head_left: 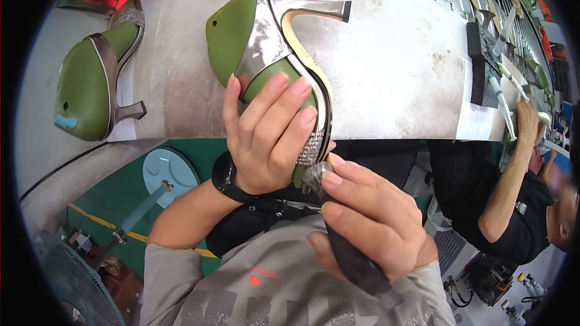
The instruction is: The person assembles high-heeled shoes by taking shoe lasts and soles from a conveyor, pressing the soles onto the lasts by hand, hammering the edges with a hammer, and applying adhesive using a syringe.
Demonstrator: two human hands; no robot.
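Observation:
A silver high-heeled sandal [264, 42] sits on a green shoe last [229, 33], lying on its side with its heel pointing right. My left hand [269, 136] wraps over the last and the sandal's front part. Below those fingers a band of sparkling stones [310, 148] crosses the toe end. My right hand [377, 217] grips what looks like a hammer [356, 259], with a dark handle and a rounded grey metal head. That head is right at the toe end, under the stone band; whether it touches is hard to tell. The right fingertips are close to the sole's edge.
A matching sandal on a green last [84, 87] lies at the far left of the pale worktable [399, 84]. Pale-blue brushes or pens [503, 105] and a dark block [481, 63] are on the right. A co-worker [501, 205] reaches in there. A fan [75, 284] stands lower left.

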